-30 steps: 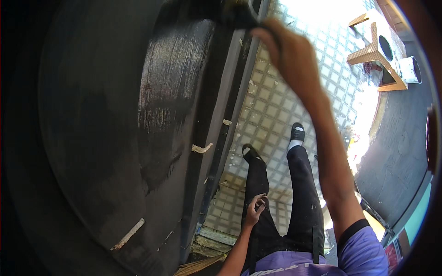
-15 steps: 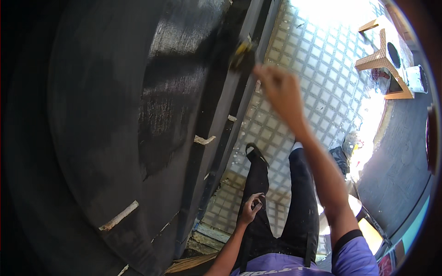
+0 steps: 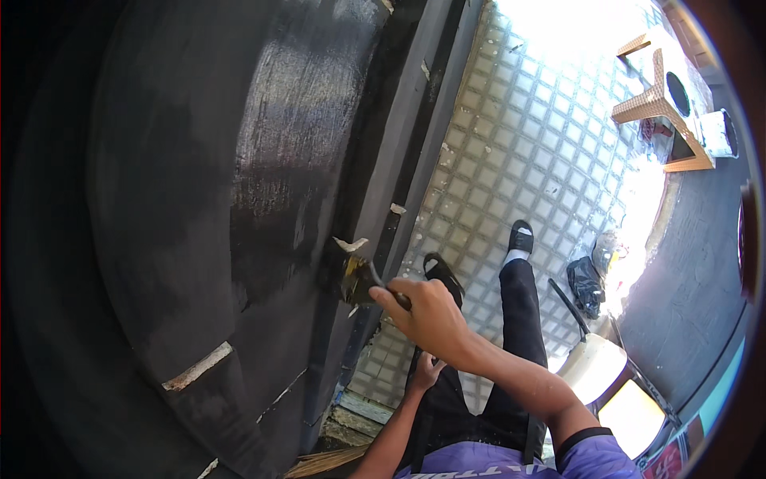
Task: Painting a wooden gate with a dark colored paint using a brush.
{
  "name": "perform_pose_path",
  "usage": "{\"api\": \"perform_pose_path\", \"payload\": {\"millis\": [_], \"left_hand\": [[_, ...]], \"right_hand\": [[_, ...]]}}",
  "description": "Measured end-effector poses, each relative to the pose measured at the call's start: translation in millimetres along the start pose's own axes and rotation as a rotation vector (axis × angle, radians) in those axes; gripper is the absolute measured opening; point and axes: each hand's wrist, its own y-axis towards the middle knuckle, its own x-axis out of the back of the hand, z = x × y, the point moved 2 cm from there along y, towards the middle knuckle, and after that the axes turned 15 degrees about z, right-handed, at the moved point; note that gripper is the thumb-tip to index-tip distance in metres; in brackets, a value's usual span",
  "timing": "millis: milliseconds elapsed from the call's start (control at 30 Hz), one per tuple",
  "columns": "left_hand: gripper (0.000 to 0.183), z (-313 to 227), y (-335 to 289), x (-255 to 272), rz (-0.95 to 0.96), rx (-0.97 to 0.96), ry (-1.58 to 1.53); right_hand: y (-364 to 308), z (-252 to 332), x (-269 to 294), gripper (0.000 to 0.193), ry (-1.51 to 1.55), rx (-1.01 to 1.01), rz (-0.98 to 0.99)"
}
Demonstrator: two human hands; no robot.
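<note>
My right hand [image 3: 427, 310] is closed round the dark handle of a paintbrush [image 3: 356, 281]. Its broad head, with a yellowish patch, touches or nearly touches the ridged dark edge strip of a large black-painted panel [image 3: 191, 239]. Just above the brush, a pale bare chip [image 3: 351, 244] shows in that strip. Higher on the panel, a streaky area [image 3: 299, 104] shines as if wet. My left hand [image 3: 425, 371] is by my left thigh, just below the right forearm, which partly hides its fingers.
Light patterned tiles [image 3: 487, 160] cover the floor around my sandalled feet. At right are a tan stool-like stand [image 3: 666, 108], a white paint-smeared bucket [image 3: 718, 134], a black plastic bag [image 3: 585, 287] and a white container [image 3: 594, 366] with a dark stick. A dark board [image 3: 678, 263] runs along that side.
My right hand has swung the paintbrush down along the strip, from near the top to mid-height. My left hand has stayed near my thigh and is now partly covered by the right forearm.
</note>
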Motion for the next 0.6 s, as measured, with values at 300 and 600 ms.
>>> {"api": "perform_pose_path", "payload": {"millis": [300,600], "left_hand": [[0.044,-98.5,61.0,-8.0,0.277,0.069,-0.242],[0.044,56.6,-5.9,24.7,0.066,-0.036,0.205]], "right_hand": [[123.5,11.5,249.6,0.049,-0.492,0.161,-0.715],[6.0,55.1,-32.1,0.033,-0.668,0.255,-0.32]]}}
